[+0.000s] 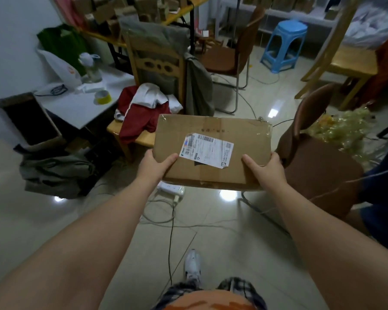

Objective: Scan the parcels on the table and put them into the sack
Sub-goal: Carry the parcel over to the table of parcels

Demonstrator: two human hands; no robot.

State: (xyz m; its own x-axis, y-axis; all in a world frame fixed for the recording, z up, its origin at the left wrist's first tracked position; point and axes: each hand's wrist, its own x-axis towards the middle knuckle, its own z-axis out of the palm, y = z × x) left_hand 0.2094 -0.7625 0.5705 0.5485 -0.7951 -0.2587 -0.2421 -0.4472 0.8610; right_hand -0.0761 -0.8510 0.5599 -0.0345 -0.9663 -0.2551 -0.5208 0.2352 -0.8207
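Note:
I hold a flat brown cardboard parcel (220, 130) in front of me above the floor, its white shipping label (207, 149) with barcodes facing up. My left hand (158, 166) grips the parcel's near left corner, thumb on top. My right hand (266, 167) grips the near right corner the same way. No scanner is in view. A grey-green sack (54, 175) lies slumped on the floor to the left. Far back, a yellow table (177, 12) carries several small cardboard parcels.
A wooden chair (143, 63) with red and white clothes stands just beyond the parcel. A brown chair (318, 166) is at its right, a white table (81, 104) with a tape roll at the left. Cables and a power strip (170, 189) lie on the tiled floor. A blue stool (285, 45) stands behind.

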